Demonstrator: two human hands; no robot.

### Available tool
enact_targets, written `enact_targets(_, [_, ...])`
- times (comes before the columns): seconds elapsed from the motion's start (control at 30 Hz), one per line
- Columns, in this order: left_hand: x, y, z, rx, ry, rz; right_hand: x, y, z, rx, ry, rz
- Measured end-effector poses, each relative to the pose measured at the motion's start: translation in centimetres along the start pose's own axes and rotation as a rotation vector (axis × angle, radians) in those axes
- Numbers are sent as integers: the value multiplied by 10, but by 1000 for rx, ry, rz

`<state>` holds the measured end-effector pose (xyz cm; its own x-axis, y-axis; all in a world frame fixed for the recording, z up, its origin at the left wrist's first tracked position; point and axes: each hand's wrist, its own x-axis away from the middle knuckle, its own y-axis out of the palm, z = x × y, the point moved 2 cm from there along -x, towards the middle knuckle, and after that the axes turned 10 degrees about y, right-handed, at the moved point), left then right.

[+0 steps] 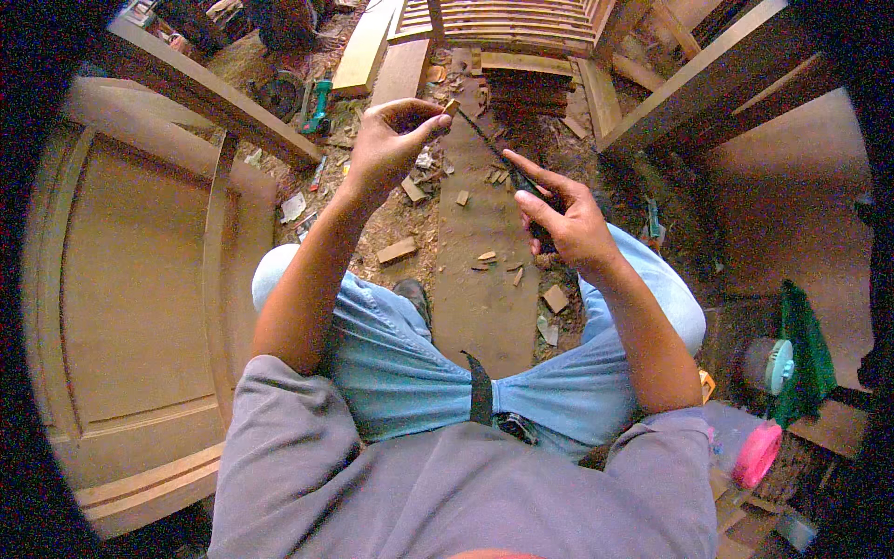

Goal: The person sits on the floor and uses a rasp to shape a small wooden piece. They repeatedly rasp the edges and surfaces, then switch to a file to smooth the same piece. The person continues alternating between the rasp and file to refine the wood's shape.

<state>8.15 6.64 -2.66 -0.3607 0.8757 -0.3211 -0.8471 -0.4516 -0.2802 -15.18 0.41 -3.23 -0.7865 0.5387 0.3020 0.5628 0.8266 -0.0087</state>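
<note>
Several small wood offcuts lie on the plank, while our left hand pinches a wood sliver near the tip of a slim dark tool gripped in our right hand, seemingly mid-work (what remains, we cannot tell).

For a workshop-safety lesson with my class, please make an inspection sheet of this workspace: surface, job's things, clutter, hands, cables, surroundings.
Surface: long brown board, wood bits scattered on it.
Job's things: small wood piece; dark slender tool, tip close to the piece, contact unclear.
Clutter: wood offcut beside the board; green power tool ahead left.
Hands: left hand pinches the piece; right hand grips the tool.
Cables: nothing seen.
Surroundings: panelled woodwork left, slatted frame ahead, round pink object lower right.
</note>
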Motion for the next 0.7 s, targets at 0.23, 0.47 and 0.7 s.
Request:
enact_targets(0.23, [20,-12,13,-241,66,46,7,22,5,-95,112,22])
enact_targets(0.47, [10,-19,-1,-423,91,83,-11,45,27,-224,-36,208])
enact_targets(0.7, [56,11,18,-404,11,-241,-30,-10,-13,-568,-4,743])
